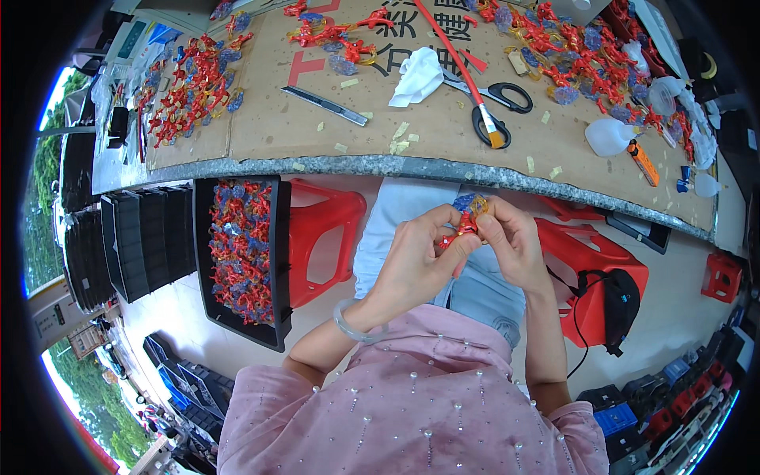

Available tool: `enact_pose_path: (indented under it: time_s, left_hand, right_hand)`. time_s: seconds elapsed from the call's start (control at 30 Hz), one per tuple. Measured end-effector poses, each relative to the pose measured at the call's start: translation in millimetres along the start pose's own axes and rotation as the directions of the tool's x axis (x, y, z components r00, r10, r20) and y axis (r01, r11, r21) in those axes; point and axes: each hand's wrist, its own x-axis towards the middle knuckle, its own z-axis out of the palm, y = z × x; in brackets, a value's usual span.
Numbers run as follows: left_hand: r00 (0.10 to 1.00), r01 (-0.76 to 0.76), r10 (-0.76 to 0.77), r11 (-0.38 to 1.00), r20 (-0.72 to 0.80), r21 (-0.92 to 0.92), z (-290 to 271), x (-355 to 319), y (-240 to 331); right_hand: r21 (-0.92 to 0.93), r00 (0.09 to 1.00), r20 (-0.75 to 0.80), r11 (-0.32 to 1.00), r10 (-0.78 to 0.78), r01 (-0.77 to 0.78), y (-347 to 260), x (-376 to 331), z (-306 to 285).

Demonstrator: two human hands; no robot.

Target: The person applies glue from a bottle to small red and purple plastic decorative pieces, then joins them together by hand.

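Observation:
Between my two hands, above my lap and just off the table's near edge, is a small red plastic figurine [469, 225] with translucent blue and yellow parts. My left hand [419, 252] pinches its red part between thumb and fingers. From the other side, my right hand [513, 241] closes thumb and fingertips on the yellow part. Fingers cover much of the figurine, so its exact shape is partly hidden.
Cardboard covers the table [261, 119], bearing a utility knife [324, 105], scissors [507, 96], a red-handled brush [478, 99], white cloth [417, 77] and a white bottle [609, 138]. Figurine piles lie left [190, 91] and right [586, 59]. A black tray [283, 261] holds more beside a red stool [328, 229].

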Motion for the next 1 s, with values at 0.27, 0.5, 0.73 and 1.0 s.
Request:
enact_pose_path:
  time_s: [0.27, 0.5, 0.73, 1.0]
  left_hand:
    - [1.000, -0.014, 0.014, 1.000, 0.017, -0.001, -1.6, -1.8, 2.5]
    - [1.000, -0.017, 0.018, 0.997, 0.019, -0.079, -6.1, 0.9, -0.8]
    - [1.000, -0.028, 0.028, 0.996, 0.000, -0.089, -7.0, 2.3, 0.2]
    - [0.992, -0.085, 0.060, 0.971, -0.114, -0.225, -4.3, 7.9, -20.1]
  right_hand:
    - [0.055, 0.999, 0.044, 0.998, -0.005, 0.002, -1.6, -1.1, -6.0]
    - [0.121, 0.995, 0.090, 0.992, -0.051, 0.040, 1.1, 1.9, -7.8]
    - [0.112, 0.999, 0.044, 0.993, -0.032, 0.027, -5.6, 3.1, -9.6]
    - [-0.610, 0.915, -0.097, 0.750, -0.391, 0.256, -28.0, 2.6, 12.6]
